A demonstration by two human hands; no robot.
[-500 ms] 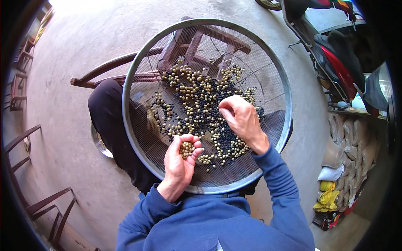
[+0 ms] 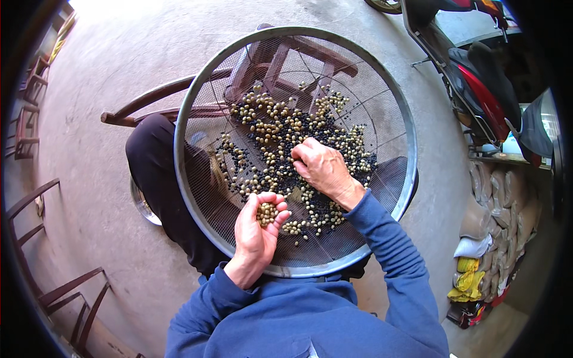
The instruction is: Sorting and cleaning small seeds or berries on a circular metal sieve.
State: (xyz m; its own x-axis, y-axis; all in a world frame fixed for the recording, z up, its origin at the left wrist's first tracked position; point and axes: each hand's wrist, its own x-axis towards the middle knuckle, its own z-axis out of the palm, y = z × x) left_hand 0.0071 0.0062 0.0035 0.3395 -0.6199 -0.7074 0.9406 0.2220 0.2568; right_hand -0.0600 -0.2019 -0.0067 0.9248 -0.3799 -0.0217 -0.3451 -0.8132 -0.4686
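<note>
On my lap rests a large round mesh sieve (image 2: 407,128) with a grey rim. Pale greenish-tan beans (image 2: 277,110) lie mixed with small black beans (image 2: 325,200) over its middle. My left hand (image 2: 256,230), near the sieve's front rim, is cupped around a small heap of pale beans (image 2: 266,213). Over the middle of the mix my right hand (image 2: 325,170) reaches down, palm under, its fingertips pinched together at the beans. What those fingertips hold, if anything, is hidden.
Beyond and beneath the sieve stands a dark wooden chair (image 2: 149,98). A metal bowl (image 2: 143,206) sits on the floor beside my left leg. At right are a red and black motorbike (image 2: 486,101) and stacked filled bags (image 2: 498,203). More wooden chairs (image 2: 65,292) line the left.
My right hand has moved left and slightly nearer over the beans, its fingers now lower among them. My left hand stays in place with its heap of pale beans.
</note>
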